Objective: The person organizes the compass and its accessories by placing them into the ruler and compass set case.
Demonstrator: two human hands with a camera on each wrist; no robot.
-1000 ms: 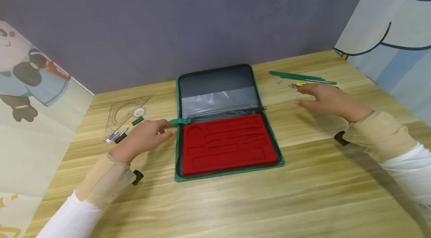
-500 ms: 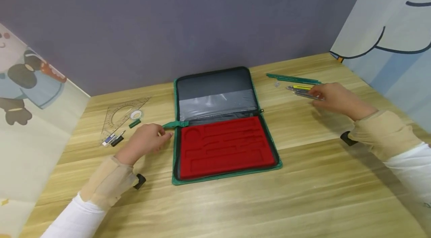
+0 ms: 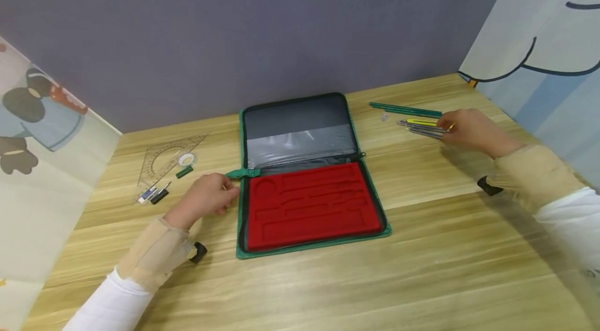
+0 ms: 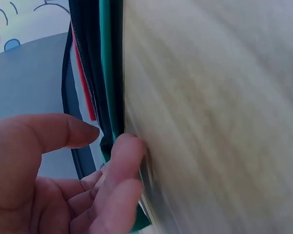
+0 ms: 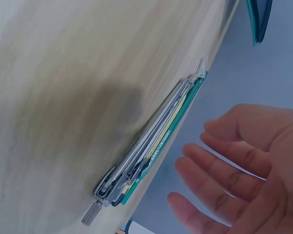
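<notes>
A green zip case [image 3: 313,244] lies unfolded on the wooden table, with a red moulded insert [image 3: 307,211] in its near half. My left hand [image 3: 209,196] is at the case's left edge, beside a green strap [image 3: 241,173]. In the left wrist view its thumb and forefinger are apart, with nothing pinched between them. On the right, my right hand [image 3: 475,133] hovers by the handle ends of silver compasses [image 3: 424,130] and a slim yellow tool [image 3: 419,122]. Its fingers [image 5: 210,180] are loosely bent and hold nothing in the right wrist view.
Green pencils [image 3: 405,109] and a small clear piece [image 3: 385,117] lie at the back right. To the left are a clear set square [image 3: 149,164], a white ring [image 3: 186,159], a small green block [image 3: 185,172], an eraser [image 3: 147,195] and a black piece [image 3: 160,196]. A grey wall [image 3: 281,34] rises behind.
My right hand has moved right, from above the left part of the compasses to their right ends. The left hand has drawn slightly down from the strap, its fingers more bent.
</notes>
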